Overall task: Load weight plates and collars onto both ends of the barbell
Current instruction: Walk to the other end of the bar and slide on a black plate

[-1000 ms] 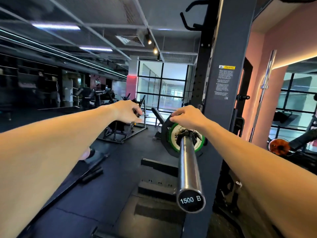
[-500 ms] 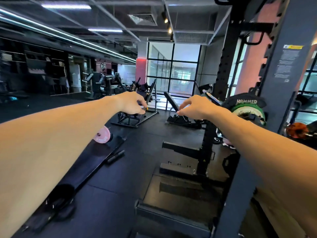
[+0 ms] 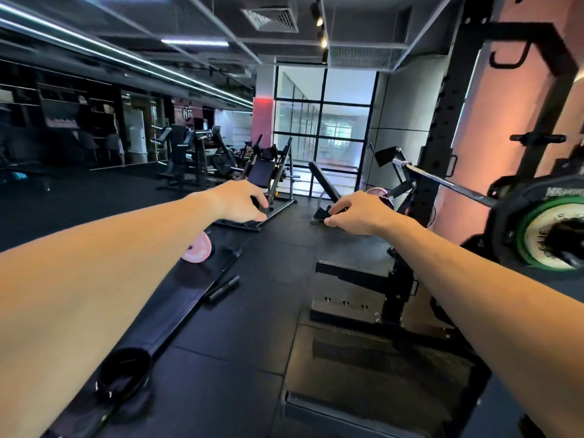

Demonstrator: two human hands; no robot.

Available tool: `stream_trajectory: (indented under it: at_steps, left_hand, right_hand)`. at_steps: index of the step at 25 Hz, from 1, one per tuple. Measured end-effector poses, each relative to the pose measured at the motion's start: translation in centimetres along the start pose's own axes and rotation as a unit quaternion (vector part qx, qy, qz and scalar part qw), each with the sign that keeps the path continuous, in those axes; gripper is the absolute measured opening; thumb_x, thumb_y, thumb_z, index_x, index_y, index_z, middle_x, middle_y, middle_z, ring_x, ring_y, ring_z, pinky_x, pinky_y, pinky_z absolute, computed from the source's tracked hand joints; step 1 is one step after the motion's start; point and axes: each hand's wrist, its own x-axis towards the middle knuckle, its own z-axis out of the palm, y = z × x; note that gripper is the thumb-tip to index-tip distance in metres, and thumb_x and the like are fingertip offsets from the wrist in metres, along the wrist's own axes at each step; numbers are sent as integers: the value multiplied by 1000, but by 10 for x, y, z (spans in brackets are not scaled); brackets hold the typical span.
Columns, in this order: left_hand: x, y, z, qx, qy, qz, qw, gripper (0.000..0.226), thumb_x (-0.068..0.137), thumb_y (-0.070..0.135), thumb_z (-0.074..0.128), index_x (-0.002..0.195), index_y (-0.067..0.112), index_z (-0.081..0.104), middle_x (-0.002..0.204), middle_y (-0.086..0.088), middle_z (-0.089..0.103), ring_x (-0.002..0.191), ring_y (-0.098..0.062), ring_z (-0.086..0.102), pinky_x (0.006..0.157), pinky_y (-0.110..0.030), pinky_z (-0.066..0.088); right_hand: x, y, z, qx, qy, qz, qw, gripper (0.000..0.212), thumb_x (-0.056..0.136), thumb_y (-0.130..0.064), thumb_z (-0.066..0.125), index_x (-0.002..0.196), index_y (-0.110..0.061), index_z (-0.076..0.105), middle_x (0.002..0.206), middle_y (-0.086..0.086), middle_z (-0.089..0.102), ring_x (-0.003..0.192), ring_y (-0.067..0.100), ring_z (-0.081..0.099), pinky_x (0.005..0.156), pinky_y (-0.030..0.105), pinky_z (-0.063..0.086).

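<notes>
The barbell (image 3: 442, 182) rests across the black rack (image 3: 437, 128) at the right. Its near end carries a black plate (image 3: 508, 216) and a green-rimmed plate (image 3: 534, 238), blurred at the frame's right edge; something dark sits at their centre. My left hand (image 3: 240, 202) and my right hand (image 3: 357, 213) are stretched out in front of me at mid-frame, left of the loaded end and away from the bar. Fingers of both hands are loosely curled and apart, with nothing visible in them.
A pink plate (image 3: 196, 248) on a thin bar lies on the floor at the left, with a black roller (image 3: 222, 289) and a black ring-shaped strap (image 3: 123, 377) nearby. The rack's base (image 3: 357, 279) is below my right arm. Machines stand at the back.
My hands have come off the bar's end by the plates. The view has swung left, so the loaded end now sits at the right edge.
</notes>
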Motion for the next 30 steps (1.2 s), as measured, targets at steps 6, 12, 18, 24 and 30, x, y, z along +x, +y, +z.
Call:
stream_trajectory:
  at_steps: [6, 12, 18, 24, 30]
  left_hand:
    - [128, -75, -9, 7, -7, 15, 1000, 31, 92, 37, 70, 122, 30, 65, 120, 1, 66, 112, -22, 61, 100, -35, 47]
    - [253, -149, -33, 3, -5, 8, 1000, 34, 93, 37, 67, 126, 29, 64, 119, 1, 68, 111, -22, 62, 100, -35, 47]
    - [396, -229, -33, -3, -20, 38, 999, 34, 94, 37, 67, 127, 28, 64, 112, 8, 65, 111, -19, 61, 102, -36, 47]
    - [561, -305, -32, -11, -32, 88, 996, 32, 93, 37, 68, 124, 28, 65, 114, 7, 62, 110, -19, 61, 102, -36, 47]
    - [722, -348, -10, -18, -69, 127, 989, 34, 91, 40, 70, 123, 29, 65, 105, 8, 62, 110, -18, 61, 101, -35, 47]
  right_hand:
    - [150, 5, 45, 20, 31, 8, 999, 25, 85, -38, 71, 107, -26, 75, 129, 0, 66, 119, 20, 58, 92, 25, 42]
    - [304, -3, 62, 20, 50, 23, 998, 24, 84, -37, 73, 106, -26, 76, 124, -2, 70, 114, 19, 61, 86, 22, 41]
    - [451, 2, 109, 16, 40, 33, 999, 27, 83, -38, 73, 107, -27, 75, 125, -3, 69, 116, 18, 61, 89, 23, 42]
    - [598, 19, 143, 2, 60, 80, 995, 26, 81, -39, 73, 106, -29, 76, 122, -3, 70, 114, 19, 60, 90, 25, 44]
    - [738, 52, 167, 4, 78, 124, 989, 32, 83, -38, 74, 112, -25, 76, 123, -1, 71, 116, 20, 61, 99, 27, 46]
